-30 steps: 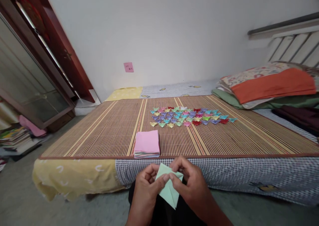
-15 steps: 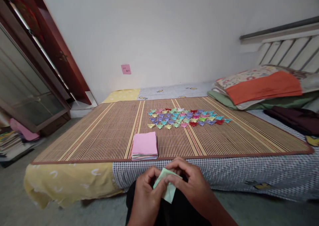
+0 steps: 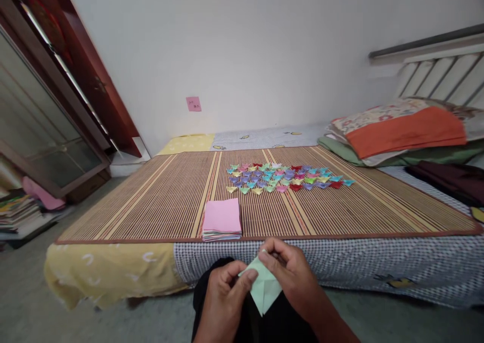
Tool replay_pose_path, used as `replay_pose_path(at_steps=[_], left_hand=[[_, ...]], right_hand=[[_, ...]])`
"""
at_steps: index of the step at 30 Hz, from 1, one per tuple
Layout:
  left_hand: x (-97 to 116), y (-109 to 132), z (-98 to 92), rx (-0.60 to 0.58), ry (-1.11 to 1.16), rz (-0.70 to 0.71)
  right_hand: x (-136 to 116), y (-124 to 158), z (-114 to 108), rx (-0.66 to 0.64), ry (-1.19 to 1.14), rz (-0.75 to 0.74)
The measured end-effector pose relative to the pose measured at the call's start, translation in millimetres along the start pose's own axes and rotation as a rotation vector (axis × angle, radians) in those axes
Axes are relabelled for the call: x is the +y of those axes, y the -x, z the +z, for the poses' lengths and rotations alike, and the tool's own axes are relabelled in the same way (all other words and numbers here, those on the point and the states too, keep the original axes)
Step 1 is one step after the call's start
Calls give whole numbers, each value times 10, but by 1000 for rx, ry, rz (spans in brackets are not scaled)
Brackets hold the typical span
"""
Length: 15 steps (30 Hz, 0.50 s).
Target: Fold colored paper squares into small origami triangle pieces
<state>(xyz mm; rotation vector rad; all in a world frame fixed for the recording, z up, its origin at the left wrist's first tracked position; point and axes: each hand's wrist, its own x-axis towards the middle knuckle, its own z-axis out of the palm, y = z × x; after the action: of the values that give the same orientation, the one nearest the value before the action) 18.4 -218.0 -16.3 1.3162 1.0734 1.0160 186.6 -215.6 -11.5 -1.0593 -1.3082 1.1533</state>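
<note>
A light green sheet of folded paper (image 3: 265,288) with creases across it is held between both hands above my dark-clothed lap. My left hand (image 3: 226,290) pinches its left corner, the thumb lying on top. At the upper right edge, my right hand (image 3: 289,270) grips the paper between thumb and fingers. A stack of square paper (image 3: 222,217), pink on top, lies on the mat just beyond my hands. Farther back, several small folded paper pieces (image 3: 282,181) in many colours sit in rows.
A striped bamboo mat (image 3: 151,202) covers the bed, over a checked and yellow sheet (image 3: 109,267). Folded bedding (image 3: 408,134) and dark cloth (image 3: 446,182) lie at the right. A pink note (image 3: 193,104) is on the wall. Books (image 3: 20,214) are stacked at the far left.
The green paper now shows more of its face, as a diamond with its point downward. My right thumb has moved up toward its top corner, and the left thumb toward its left side.
</note>
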Motion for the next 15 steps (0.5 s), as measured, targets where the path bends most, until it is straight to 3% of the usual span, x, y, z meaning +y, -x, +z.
replay_pose_path(at_steps=[5,10,13,15], left_hand=[[-27,-40,-48,92,133,48],[-74,-36,193,-47,437,-18],[-76,-17,337,111,493,-49],[-73,-29,317,163,471,-86]], right_hand=[[42,-32,-76,128,-122,36],[33,-73,40,291,-213,35],[43,-83,125,308,-260,29],[61,-80,120,263,-280,51]])
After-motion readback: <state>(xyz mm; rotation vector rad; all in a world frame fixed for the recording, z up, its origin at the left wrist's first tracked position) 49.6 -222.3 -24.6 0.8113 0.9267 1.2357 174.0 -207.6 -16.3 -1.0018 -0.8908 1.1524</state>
